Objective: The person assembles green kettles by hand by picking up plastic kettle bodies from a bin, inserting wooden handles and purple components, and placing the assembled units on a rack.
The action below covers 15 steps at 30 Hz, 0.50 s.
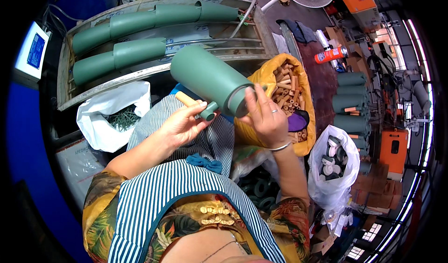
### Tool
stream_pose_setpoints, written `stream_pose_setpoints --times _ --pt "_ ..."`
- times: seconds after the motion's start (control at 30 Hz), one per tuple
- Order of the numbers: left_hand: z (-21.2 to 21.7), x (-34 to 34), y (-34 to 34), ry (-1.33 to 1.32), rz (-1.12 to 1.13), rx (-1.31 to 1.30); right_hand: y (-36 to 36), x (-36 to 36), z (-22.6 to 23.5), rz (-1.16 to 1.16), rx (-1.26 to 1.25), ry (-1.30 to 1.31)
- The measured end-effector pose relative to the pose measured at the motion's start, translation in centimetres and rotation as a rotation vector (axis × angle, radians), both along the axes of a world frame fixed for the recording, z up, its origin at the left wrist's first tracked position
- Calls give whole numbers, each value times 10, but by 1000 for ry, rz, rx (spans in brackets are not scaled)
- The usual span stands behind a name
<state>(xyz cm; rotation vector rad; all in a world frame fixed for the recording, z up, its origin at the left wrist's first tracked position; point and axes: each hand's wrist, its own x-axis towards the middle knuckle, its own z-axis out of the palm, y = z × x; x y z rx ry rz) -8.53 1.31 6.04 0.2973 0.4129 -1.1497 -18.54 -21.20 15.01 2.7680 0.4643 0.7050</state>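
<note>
Overhead, cluttered workshop (326, 76), metal rack (154, 67).

Right hand (267, 116) grips lower end of large green cylinder (210, 79), cylinder tilted up-left over lap. Left hand (183, 123) holds tan wooden peg (185, 99) and small green cap (208, 111), cap touching cylinder's end. Yellow sack (268, 79) of tan pegs just beside right hand. White bag (100, 118) with green bits at left. Rack (67, 88) behind carries more green tubes (119, 53). White bag of round parts (332, 169) at right. Striped apron (186, 188) below.
</note>
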Motion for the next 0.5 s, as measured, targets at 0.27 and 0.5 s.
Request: stream_pose_setpoints --times 0.27,0.5 --pt "-11 -7 -8 -211 89 105 48 -21 -17 -104 1994 442" --pt "-2 -9 -6 -247 105 119 31 -27 -51 -378 712 151"
